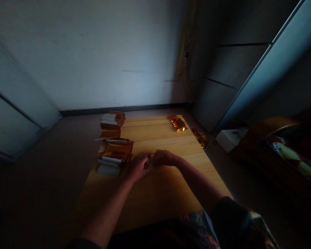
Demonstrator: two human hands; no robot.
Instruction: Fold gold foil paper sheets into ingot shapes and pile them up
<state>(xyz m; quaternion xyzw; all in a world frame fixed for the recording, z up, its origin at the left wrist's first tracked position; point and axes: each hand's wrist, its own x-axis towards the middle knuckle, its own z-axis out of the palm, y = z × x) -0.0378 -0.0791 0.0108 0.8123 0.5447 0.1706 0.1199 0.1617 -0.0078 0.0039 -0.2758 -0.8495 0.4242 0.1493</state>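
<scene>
Gold foil bit (pixel 148 162) pinched btwn L hand (pixel 138 166) & R hand (pixel 163 158), hands together, fingers partly hiding it, over wooden counter (pixel 155 135), paper-&-gold-foil stacks (pixel 116 152) just left, folded gold pieces (pixel 177 123) at far end, gold pile (pixel 199 139) just past counter's edge
</scene>
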